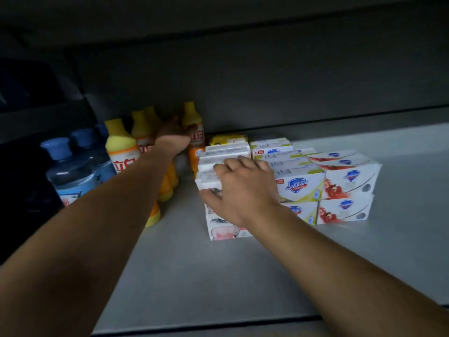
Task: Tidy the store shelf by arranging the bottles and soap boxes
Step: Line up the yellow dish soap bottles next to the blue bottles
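Observation:
My left hand [173, 132] reaches deep into the shelf and grips an orange bottle with a yellow cap [193, 128] at the back of the bottle row. My right hand [239, 188] holds the top box of a white soap box stack [224, 227], thumb on its front face, fingers curled over the top. To the right stand stacked Safeguard soap boxes with yellow-green print [300, 186] and ones with red print [348, 183]. More orange bottles with yellow caps [121, 147] line up on the left.
Blue-capped bottles [70, 171] stand at the far left edge of the shelf. A yellow pack [227, 139] lies behind the white boxes. The grey shelf board [218, 276] runs to a front lip; a dark shelf hangs low overhead.

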The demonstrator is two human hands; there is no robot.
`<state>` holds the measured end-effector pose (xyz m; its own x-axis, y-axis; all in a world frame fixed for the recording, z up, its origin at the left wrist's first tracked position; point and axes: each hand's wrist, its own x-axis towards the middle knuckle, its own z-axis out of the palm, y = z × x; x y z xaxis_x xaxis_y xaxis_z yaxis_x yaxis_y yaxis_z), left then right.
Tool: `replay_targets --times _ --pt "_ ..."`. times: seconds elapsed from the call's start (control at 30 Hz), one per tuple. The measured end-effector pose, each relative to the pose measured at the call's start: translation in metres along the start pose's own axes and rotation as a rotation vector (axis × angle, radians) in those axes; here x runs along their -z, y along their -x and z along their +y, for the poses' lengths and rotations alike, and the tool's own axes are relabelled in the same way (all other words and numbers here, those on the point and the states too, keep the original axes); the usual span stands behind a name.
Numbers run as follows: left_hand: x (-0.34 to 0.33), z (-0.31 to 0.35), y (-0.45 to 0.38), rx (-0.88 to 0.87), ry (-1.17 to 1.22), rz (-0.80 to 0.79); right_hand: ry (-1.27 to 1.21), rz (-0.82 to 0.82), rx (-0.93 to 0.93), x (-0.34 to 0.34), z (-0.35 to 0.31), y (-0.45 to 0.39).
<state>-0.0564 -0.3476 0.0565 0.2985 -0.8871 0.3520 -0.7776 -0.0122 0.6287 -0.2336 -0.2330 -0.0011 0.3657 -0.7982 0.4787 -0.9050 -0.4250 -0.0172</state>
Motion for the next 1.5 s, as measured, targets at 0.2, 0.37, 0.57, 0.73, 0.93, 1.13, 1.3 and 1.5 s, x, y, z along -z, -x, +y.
replay_targets --times 0.2,0.37,0.57,0.73,0.93,1.13,1.3,1.5 --pt "-0.023 -0.003 -0.028 -0.019 0.008 0.067 -0.009 0.001 -0.002 -0.001 -0.001 0.002" --pt "-0.029 -0.007 -0.026 -0.070 0.007 0.109 0.011 -0.019 -0.009 0.001 -0.003 0.000" --pt "0.007 0.000 0.028 -0.181 0.159 0.266 0.018 -0.038 -0.024 0.005 -0.005 0.000" --pt "0.062 0.010 0.094 -0.188 0.125 0.311 0.036 -0.127 -0.030 0.011 -0.006 -0.003" --pt "0.118 0.002 0.176 -0.251 0.235 0.175 -0.065 -0.009 -0.117 0.053 -0.018 -0.009" --pt "0.133 -0.011 0.237 -0.302 0.192 0.075 -0.834 0.206 0.047 0.121 -0.068 0.007" --pt "0.139 -0.016 0.267 -0.269 0.248 0.047 -0.660 0.140 0.202 0.139 -0.096 0.025" --pt "0.132 -0.048 0.319 -0.117 0.701 -0.339 -0.806 0.116 0.130 0.146 -0.097 0.039"
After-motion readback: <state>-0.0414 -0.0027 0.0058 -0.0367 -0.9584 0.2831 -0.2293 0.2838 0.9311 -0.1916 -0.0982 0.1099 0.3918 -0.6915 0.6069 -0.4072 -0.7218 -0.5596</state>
